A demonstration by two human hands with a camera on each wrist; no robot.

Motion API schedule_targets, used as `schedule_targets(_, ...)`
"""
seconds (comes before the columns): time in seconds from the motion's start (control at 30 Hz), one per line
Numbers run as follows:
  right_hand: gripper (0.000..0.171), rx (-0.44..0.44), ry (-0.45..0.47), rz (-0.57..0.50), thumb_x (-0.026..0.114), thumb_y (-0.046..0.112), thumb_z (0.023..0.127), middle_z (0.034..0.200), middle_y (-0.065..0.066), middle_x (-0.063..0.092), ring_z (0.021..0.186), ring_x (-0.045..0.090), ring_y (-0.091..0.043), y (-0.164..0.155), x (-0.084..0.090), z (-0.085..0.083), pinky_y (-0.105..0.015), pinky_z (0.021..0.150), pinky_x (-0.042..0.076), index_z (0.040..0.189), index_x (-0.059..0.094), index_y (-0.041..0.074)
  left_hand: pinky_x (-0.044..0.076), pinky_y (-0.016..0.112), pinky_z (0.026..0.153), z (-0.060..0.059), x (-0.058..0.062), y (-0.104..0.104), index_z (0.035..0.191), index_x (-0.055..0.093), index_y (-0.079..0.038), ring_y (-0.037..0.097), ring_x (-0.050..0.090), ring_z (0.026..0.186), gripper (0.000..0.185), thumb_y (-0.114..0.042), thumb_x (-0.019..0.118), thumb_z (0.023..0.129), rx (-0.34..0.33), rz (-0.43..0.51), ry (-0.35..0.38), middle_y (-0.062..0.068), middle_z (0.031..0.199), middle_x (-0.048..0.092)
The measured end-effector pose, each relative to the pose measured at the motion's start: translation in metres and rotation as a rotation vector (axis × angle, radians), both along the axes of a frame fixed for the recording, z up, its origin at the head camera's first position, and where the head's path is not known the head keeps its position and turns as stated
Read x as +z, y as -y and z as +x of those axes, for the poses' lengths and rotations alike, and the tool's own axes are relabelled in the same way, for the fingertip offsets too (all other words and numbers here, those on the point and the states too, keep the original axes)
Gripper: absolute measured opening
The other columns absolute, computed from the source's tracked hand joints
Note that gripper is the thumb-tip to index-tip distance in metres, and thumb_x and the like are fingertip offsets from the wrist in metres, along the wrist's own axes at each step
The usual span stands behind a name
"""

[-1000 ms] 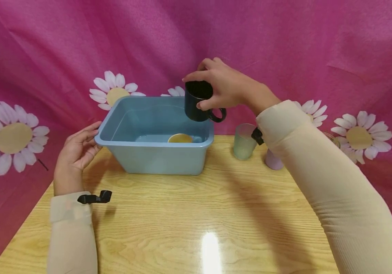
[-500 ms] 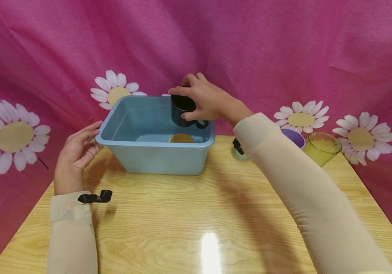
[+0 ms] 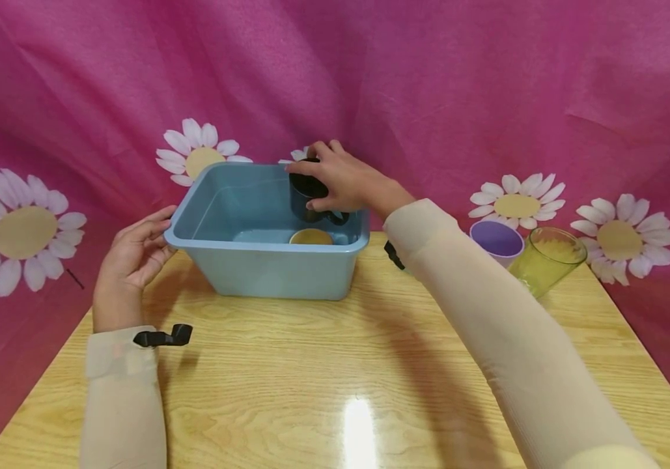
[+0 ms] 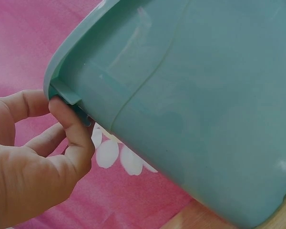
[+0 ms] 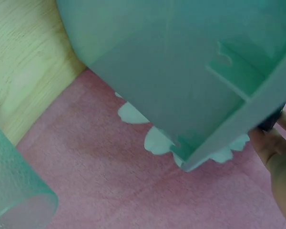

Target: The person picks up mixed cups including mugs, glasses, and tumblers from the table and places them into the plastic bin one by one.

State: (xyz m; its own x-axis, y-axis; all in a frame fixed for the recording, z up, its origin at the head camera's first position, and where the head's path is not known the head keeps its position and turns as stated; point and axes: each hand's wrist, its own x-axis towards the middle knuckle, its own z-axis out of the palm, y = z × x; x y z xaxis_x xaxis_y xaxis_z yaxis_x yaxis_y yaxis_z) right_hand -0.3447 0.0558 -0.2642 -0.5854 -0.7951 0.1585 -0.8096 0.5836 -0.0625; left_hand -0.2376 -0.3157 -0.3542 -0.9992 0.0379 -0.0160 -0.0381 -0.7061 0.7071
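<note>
Right hand [image 3: 343, 182]: fingers curled round a black mug [image 3: 305, 195] from above and behind, thumb on its near side, fingertips over the rim.
Black mug: upright, inside the blue tub [image 3: 241, 244] at its far right corner, below rim height; handle [image 3: 338, 217] juts right beneath the palm. Whether it touches the tub floor cannot be told.
Left hand [image 3: 132, 257]: fingers loosely bent; in the left wrist view a fingertip [image 4: 71, 117] presses under the tub's left rim lip [image 4: 66, 90].
Blue tub: stands on the wooden table [image 3: 311, 365], far centre.
Yellow disc [image 3: 310, 237]: lies on the tub floor, just in front of the mug.
Purple cup [image 3: 495, 240]: upright, right of the tub, behind the right sleeve [image 3: 487, 312].
Yellow-green glass [image 3: 545, 260]: tilted, just beside the purple cup.
Frosted green cup [image 5: 16, 191]: seen in the right wrist view, near the tub's right wall.
Backdrop [image 3: 428, 85]: pink cloth with white daisies.
</note>
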Motion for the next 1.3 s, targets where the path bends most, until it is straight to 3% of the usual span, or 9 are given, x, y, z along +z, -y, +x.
schedule_targets(0.43,0.067,-0.033,0.050,0.073,0.073,0.036,0.096,0.147,-0.018,0.040,0.132,0.035,-0.036,0.004,-0.026,-0.012,-0.051,0.105,0.040,0.155,0.045,0.023,0.060,0.035,0.075,0.000,0.001,0.003,0.115,0.073,0.008,0.028,0.073,0.081,0.027,0.011,0.050,0.101,-0.011,0.018,-0.016,0.019,0.104,0.073)
schedule_targets(0.83,0.068,-0.096,0.172,0.176,0.076,0.035,0.094,0.139,-0.015,0.042,0.126,0.038,-0.032,0.011,-0.032,-0.020,-0.047,0.105,0.043,0.154,0.046,0.024,0.059,0.034,0.073,-0.003,0.001,0.002,0.115,0.072,0.008,0.027,0.072,0.079,0.026,0.010,0.050,0.101,-0.001,-0.002,-0.023,0.019,0.103,0.073)
schedule_targets(1.3,0.067,-0.115,0.216,0.329,0.071,0.036,0.097,0.146,-0.019,0.037,0.134,0.034,-0.040,0.022,-0.036,-0.023,-0.055,0.108,0.041,0.155,0.039,0.024,0.059,0.034,0.074,-0.003,-0.001,0.002,0.113,0.073,0.007,0.027,0.072,0.081,0.026,0.010,0.050,0.101,-0.007,-0.006,-0.018,0.018,0.104,0.073)
